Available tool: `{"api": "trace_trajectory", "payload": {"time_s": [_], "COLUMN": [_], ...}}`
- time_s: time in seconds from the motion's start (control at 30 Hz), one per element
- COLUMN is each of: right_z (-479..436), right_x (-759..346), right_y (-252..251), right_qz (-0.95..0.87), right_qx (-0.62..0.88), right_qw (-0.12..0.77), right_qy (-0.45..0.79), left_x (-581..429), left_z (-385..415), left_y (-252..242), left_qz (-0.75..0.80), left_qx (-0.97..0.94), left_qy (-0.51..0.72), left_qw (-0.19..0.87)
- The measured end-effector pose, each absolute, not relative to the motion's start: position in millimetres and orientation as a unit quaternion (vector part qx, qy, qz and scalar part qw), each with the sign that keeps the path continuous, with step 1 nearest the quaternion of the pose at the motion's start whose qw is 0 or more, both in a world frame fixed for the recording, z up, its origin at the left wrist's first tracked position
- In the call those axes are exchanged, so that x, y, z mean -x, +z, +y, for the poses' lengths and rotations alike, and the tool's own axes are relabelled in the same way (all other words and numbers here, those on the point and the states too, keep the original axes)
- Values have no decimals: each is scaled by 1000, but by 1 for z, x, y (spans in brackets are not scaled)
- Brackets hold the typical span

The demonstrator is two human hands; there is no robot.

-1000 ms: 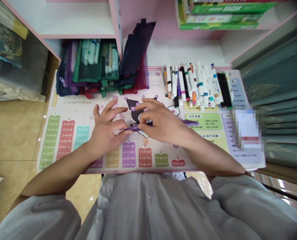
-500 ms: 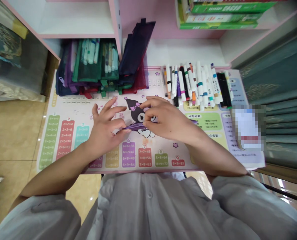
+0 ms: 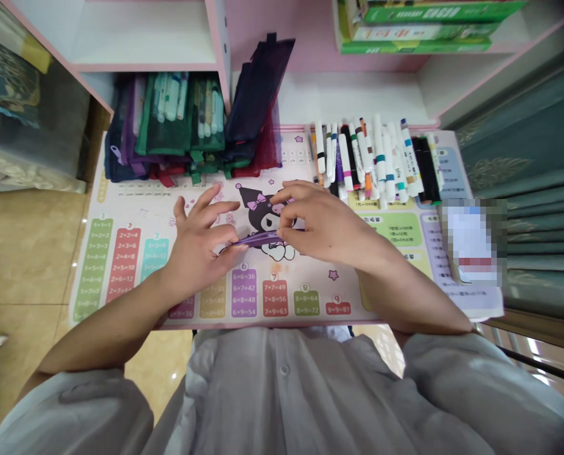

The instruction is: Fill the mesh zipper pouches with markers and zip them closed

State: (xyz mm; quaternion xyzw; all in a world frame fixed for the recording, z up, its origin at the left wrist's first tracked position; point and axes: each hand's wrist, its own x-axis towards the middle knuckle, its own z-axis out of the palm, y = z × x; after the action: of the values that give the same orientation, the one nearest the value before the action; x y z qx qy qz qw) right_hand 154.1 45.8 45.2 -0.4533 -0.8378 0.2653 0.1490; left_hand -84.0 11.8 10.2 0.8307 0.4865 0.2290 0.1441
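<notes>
A purple zip pouch (image 3: pixel 258 239) is held nearly edge-on above the desk mat, so only its narrow upper edge shows. My left hand (image 3: pixel 201 243) pinches its left end between thumb and index finger, the other fingers fanned out. Along the same edge, farther right, the thumb and index finger of my right hand (image 3: pixel 322 221) are pinched together on the pouch. Whether they grip the zip pull or the fabric is too small to tell. My right hand and wrist hide the pouch's right part.
Mesh pouches (image 3: pixel 165 126), some with markers inside, are piled at the back left. A dark blue pouch (image 3: pixel 258 88) leans by the shelf divider. Loose markers (image 3: pixel 381 161) lie at the back right, near a blurred phone-like object (image 3: pixel 474 243). Books (image 3: pixel 419 31) sit on the shelf.
My right hand has shifted slightly right along the pouch's edge. The pouch's right tip, visible before beyond my right wrist, is now hidden. My left hand has stayed in place.
</notes>
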Motion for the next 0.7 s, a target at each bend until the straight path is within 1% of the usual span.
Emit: {"api": "trace_trajectory", "payload": {"time_s": [0.17, 0.4, 0.7], "right_z": [46, 48, 50], "right_x": [-155, -157, -161], "right_y": [48, 58, 59], "right_qz": [-833, -829, -831], "right_qx": [465, 476, 478], "right_qw": [134, 92, 76], "right_qy": [268, 277, 272], "left_x": [85, 86, 85], "left_z": [12, 12, 11], "left_y": [9, 9, 10], "left_qz": [478, 474, 472], "left_qx": [-835, -841, -842], "left_qy": [235, 228, 227], "left_qw": [138, 131, 131]}}
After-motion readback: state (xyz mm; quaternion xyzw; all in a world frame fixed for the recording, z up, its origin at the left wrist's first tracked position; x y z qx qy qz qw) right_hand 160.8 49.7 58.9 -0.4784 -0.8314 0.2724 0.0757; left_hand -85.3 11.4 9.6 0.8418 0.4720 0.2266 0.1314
